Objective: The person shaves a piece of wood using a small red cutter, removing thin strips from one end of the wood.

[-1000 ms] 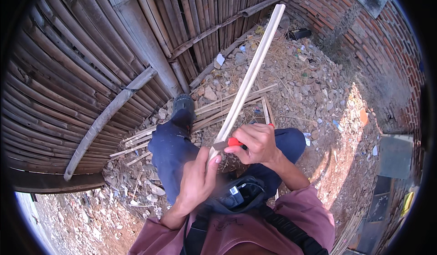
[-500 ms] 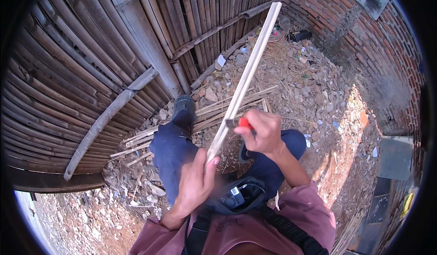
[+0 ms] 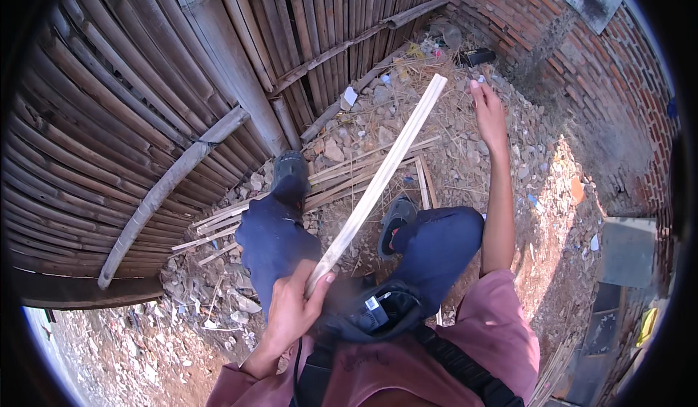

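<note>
A single view, taken from the person's head and looking steeply down over the chest and lap. It sits close to the body: the maroon shirt (image 3: 436, 349) fills the lower edge, the bent knees in blue trousers (image 3: 280, 243) lie just below the middle. The lens is a wide fisheye (a dark round rim frames the picture), so the bamboo fence (image 3: 145, 102) at the left and top curves, as does the brick wall (image 3: 603, 80) at the upper right. Rubble-strewn ground (image 3: 407, 116) spreads ahead of the feet. No second view shares the scene.
</note>
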